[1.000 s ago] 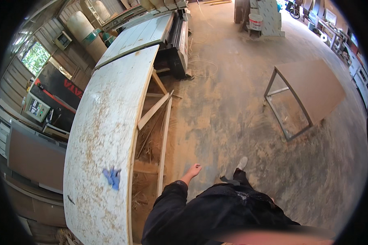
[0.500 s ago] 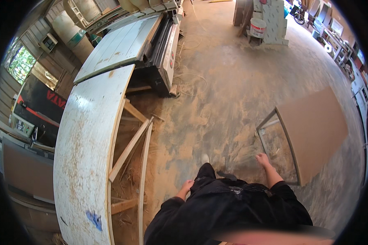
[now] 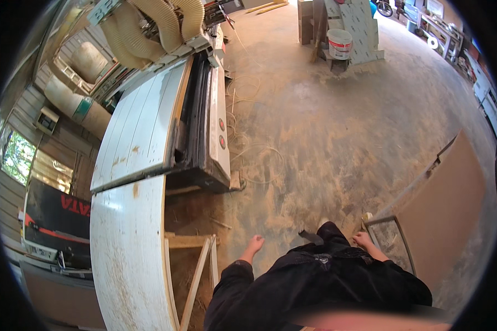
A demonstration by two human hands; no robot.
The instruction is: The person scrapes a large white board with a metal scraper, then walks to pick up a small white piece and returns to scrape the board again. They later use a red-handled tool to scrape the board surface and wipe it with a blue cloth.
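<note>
My left hand [image 3: 255, 243] hangs loosely curled over the dusty floor, with nothing seen in it. It is apart from the long white worktable [image 3: 130, 254] on the left, whose wooden legs and brace show under its edge. My right hand [image 3: 362, 240], its fingers also curled and seemingly bare, is close beside the grey frame [image 3: 389, 222] under a brown board [image 3: 444, 212]. Whether it touches that frame I cannot tell. One light-coloured shoe [image 3: 323, 221] shows ahead of my dark clothing.
A machine with a slatted white bed [image 3: 143, 121] and red buttons stands ahead left, under ribbed hoses [image 3: 165, 25]. Thin cable loops [image 3: 259, 163] lie on the sawdust-strewn floor. Farther on, a white bucket [image 3: 339, 45] rests on a small stand beside upright panels [image 3: 359, 33].
I have moved forward: the machine and brown board now sit lower in view. My left hand has swung ahead, while my right hand is lower in view, beside the grey frame.
</note>
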